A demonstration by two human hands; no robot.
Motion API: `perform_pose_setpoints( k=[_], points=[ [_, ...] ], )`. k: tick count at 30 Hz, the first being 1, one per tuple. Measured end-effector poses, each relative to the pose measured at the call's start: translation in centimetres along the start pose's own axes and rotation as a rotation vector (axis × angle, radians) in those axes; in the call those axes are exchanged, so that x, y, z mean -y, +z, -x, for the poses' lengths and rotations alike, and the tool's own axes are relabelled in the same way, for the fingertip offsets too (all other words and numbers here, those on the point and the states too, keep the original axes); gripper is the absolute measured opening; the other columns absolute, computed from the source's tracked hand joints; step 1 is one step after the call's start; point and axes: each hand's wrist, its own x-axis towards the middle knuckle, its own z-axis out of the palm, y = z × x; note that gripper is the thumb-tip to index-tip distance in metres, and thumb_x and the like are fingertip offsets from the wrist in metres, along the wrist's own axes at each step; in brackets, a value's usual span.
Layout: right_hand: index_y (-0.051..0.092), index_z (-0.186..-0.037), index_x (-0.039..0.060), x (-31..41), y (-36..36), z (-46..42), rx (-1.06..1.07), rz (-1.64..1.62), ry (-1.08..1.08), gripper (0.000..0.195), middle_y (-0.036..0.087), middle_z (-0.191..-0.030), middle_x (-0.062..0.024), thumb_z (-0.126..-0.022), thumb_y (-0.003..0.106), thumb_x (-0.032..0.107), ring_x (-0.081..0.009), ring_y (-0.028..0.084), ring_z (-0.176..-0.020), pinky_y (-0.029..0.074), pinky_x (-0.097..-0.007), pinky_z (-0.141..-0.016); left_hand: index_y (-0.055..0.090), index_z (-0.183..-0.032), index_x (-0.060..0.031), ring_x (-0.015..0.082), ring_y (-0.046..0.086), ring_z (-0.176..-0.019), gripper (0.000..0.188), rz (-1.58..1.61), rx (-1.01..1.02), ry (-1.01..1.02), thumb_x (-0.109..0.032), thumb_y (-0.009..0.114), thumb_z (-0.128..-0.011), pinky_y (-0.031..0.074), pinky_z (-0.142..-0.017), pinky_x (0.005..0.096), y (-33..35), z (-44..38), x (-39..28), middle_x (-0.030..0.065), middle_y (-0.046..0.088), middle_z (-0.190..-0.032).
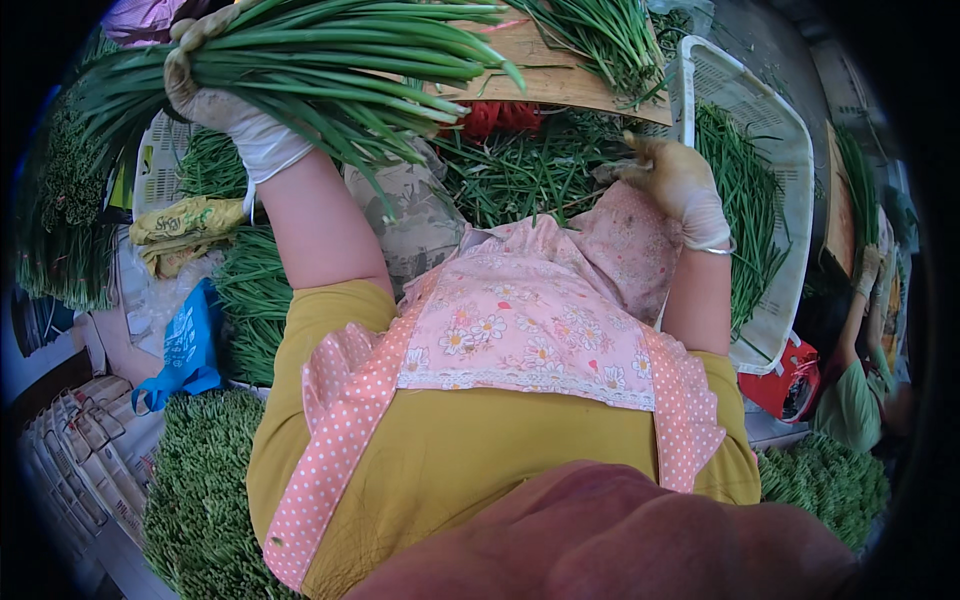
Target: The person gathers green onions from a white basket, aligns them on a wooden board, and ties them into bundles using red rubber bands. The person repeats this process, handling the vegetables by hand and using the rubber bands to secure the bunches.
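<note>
My left hand (214,105), in a soiled white glove, is closed around a thick bunch of garlic chives (337,71). It holds the bunch sideways, with leaf tips hanging left and cut ends pointing right. My right hand (679,180), also gloved, is above my right knee, beside a white plastic crate (787,210). Its fingers are apart and I see no bunch in it; its fingertips are partly unclear. A wooden board (555,71) lies ahead, bearing more chives (611,45). Loose chive leaves (525,169) lie between my knees and the board.
Red ties (499,120) hang below the board's edge. Chives (739,202) fill part of the right crate. On the left are a blue bag (187,337), a yellow sack (187,225) and stacked green bunches (210,480). A co-worker's gloved hand (868,270) holds chives at far right.
</note>
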Motion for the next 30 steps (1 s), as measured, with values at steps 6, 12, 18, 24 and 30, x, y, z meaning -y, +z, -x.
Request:
perform_pose_setpoints(
  k=[6, 12, 18, 24, 30],
  points=[
    [0.071, -0.131, 0.0078, 9.9, -5.0, -0.8, -0.384, -1.042, -0.295, 0.044, 0.072, -0.092, -0.0035, -0.092, 0.078, 0.028, -0.0117, 0.056, -0.073, 0.048, -0.027, -0.071, 0.059, -0.112, -0.0066, 0.0191, 0.062, -0.093, 0.018, -0.264, -0.161, -0.039, -0.017, 0.059, -0.098, 0.049, -0.099, 0.043, 2.4, 0.8, 5.9, 0.0025, 0.063, -0.095],
    [0.067, -0.136, 0.0074, 9.2, -2.8, -4.1, -0.521, -0.628, -0.367, 0.042, 0.074, -0.116, -0.0144, -0.102, 0.063, 0.031, -0.0285, 0.07, -0.1, 0.053, -0.0363, -0.089, 0.062, -0.115, -0.0023, 0.0221, 0.065, -0.099, 0.023, -0.162, -0.168, -0.141, -0.015, 0.064, -0.097, 0.053, -0.099, 0.0405, 2.8, 1.1, 8.5, 0.0076, 0.068, -0.102],
    [0.078, -0.106, 0.0144, 8.7, -3.0, -1.2, -1.104, -0.328, -0.756, 0.025, 0.076, -0.103, -0.0025, -0.083, 0.084, 0.011, -0.0189, 0.068, -0.092, 0.047, -0.0365, -0.09, 0.065, -0.107, -0.0022, 0.0234, 0.068, -0.093, 0.017, -0.241, -0.365, -0.097, -0.014, 0.063, -0.095, 0.055, -0.094, 0.041, 1.3, 0.7, 6.8, 0.0092, 0.071, -0.096],
    [0.081, -0.109, 0.0202, 10.1, -1.9, -0.9, -0.948, -0.083, -0.617, 0.029, 0.073, -0.125, -0.0023, -0.081, 0.084, 0.016, -0.0217, 0.061, -0.118, 0.034, -0.0351, -0.11, 0.067, -0.102, -0.0027, 0.0245, 0.069, -0.09, 0.015, -0.263, -0.465, -0.124, -0.014, 0.062, -0.095, 0.057, -0.09, 0.0408, 0.7, 1.0, 8.3, 0.0102, 0.072, -0.093],
    [0.076, -0.109, 0.0089, 4.3, -0.9, -2.8, -1.006, -0.301, -0.56, 0.02, 0.074, -0.107, -0.0051, -0.092, 0.076, 0.018, -0.0218, 0.068, -0.098, 0.051, -0.0364, -0.093, 0.068, -0.098, -0.0039, 0.0252, 0.07, -0.085, 0.014, -0.463, -0.464, 0.003, -0.015, 0.06, -0.095, 0.059, -0.084, 0.0399, 1.3, 0.9, 5.9, 0.0109, 0.073, -0.09]
  ],
)
